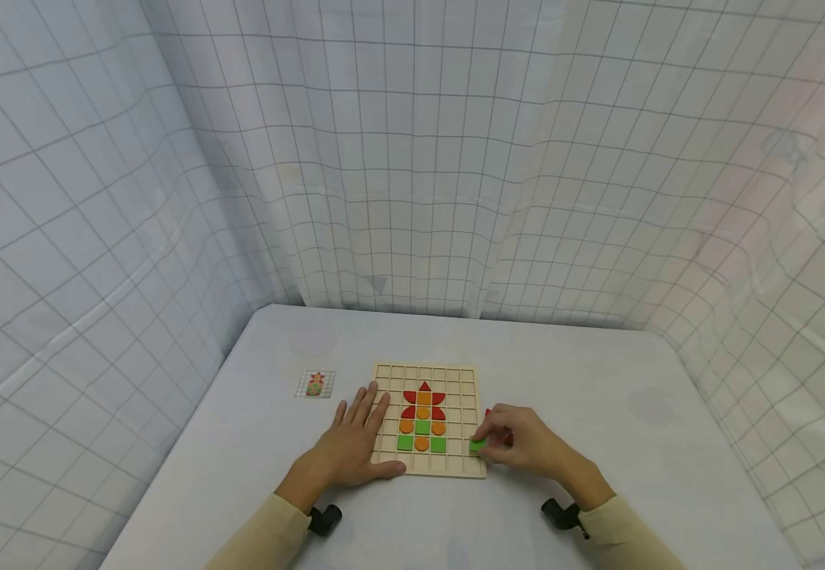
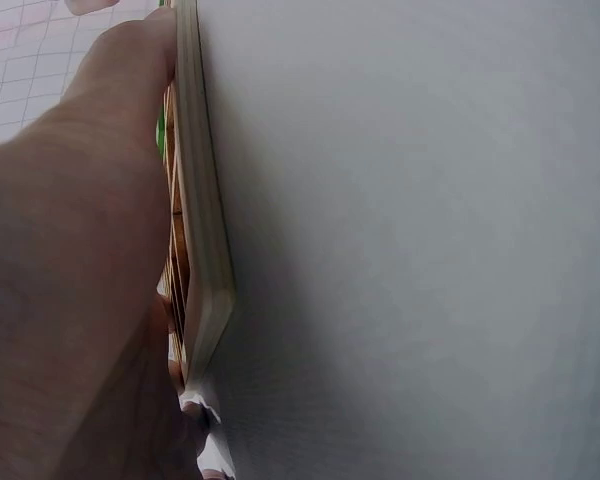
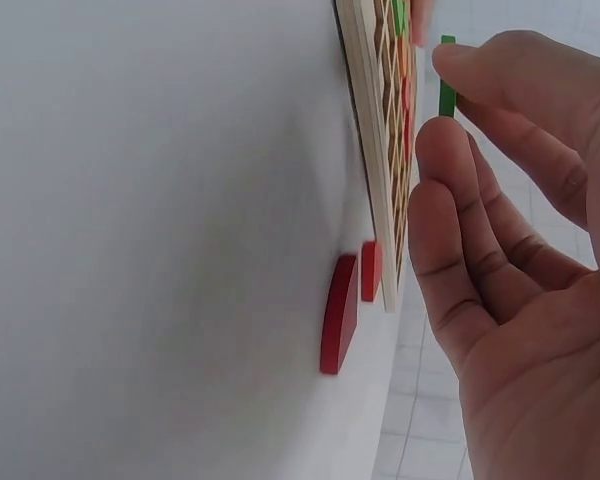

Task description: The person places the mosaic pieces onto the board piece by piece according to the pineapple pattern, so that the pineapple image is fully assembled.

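A wooden grid board (image 1: 464, 467) lies on the table with red, orange and green pieces set in its cells, forming a figure with a red triangle (image 1: 424, 387) on top. My left hand (image 1: 351, 445) rests flat on the board's left side, fingers straight and thumb along the near edge. Between thumb and fingertips, my right hand (image 1: 522, 443) pinches a green square tile (image 3: 447, 78), held over the board's right edge. Two red pieces lie on the table beside the board, partly hidden by the right hand in the head view; the larger red piece (image 3: 340, 315) has a curved side.
To the left of the board lies a small pattern card (image 1: 315, 384) showing a coloured figure on a grid. White table (image 1: 583, 372) surface surrounds the board. A grid-patterned curtain (image 1: 412, 198) hangs behind and along both sides.
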### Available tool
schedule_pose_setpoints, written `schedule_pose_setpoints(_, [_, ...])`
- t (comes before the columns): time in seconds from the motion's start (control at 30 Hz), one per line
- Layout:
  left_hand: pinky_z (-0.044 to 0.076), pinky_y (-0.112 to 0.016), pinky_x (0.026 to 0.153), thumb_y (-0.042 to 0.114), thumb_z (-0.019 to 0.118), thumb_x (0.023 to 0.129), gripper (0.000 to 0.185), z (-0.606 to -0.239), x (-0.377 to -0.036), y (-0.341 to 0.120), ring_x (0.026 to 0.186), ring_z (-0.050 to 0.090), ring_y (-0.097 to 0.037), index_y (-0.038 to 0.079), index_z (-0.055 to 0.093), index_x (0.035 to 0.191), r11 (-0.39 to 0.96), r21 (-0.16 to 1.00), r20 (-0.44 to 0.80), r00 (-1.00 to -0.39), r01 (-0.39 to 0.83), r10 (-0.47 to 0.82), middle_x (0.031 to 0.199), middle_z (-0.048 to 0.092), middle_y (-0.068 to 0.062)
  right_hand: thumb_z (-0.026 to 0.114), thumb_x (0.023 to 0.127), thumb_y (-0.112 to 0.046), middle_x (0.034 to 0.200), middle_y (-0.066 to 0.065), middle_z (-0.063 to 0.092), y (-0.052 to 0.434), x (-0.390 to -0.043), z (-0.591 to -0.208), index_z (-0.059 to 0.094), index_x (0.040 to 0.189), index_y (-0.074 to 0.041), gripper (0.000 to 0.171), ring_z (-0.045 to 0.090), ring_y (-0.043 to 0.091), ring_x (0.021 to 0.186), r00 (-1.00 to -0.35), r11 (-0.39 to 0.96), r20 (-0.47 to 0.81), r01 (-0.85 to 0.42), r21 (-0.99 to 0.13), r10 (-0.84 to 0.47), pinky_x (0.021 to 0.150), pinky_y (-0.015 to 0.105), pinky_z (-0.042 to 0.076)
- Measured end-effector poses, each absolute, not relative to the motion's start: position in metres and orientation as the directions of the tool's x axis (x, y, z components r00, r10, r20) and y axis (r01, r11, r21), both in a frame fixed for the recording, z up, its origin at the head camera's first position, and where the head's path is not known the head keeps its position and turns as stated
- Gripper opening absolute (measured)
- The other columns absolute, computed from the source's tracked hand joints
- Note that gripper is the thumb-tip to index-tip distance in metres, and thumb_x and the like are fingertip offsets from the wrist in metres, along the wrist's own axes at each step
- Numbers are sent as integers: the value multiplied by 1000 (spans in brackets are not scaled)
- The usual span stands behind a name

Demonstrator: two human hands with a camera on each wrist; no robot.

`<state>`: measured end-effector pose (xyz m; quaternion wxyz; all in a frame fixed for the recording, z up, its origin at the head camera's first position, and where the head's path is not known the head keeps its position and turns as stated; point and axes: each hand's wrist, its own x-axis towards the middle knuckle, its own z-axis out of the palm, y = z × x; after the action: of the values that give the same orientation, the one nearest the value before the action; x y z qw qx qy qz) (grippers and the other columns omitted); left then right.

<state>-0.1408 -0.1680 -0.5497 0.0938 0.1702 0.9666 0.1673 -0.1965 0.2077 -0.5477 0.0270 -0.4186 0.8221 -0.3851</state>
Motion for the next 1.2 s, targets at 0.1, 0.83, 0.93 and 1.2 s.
schedule_pose_setpoints(0.1, [19,-77,145,80,76,99,130,-549,-141,-167,183,12,-51,1,18,186,887,354,-125,-924,298,360,196,6,-28,96,96,-6,99,-2,78,201,-195,-548,87,108,-14,18,70,2,83,-646,344,287,-670,-658,-707,73,21,63])
schedule_pose_setpoints(0.83, [18,-75,146,83,75,99,132,-551,-142,-166,184,12,-49,3,18,186,896,337,-129,-928,291,350,197,6,-26,96,98,-12,101,-7,79,141,-165,-549,92,104,-17,8,64,-4,91,-671,393,198,-619,-680,-714,79,17,62])
schedule_pose_setpoints(0.93, [19,-76,145,83,75,98,132,-552,-143,-166,184,12,-49,3,18,186,896,331,-126,-927,295,352,197,6,-26,96,98,-12,100,-7,80,134,-163,-550,93,103,-17,8,62,-4,91,-659,401,214,-649,-647,-721,79,16,61])
schedule_pose_setpoints(1.2, [19,-76,145,83,74,100,131,-551,-142,-167,184,12,-50,2,18,186,895,330,-127,-926,299,356,196,6,-26,97,98,-13,98,-6,77,121,-161,-554,94,101,-16,5,60,-3,89,-647,430,258,-703,-566,-718,77,13,57])
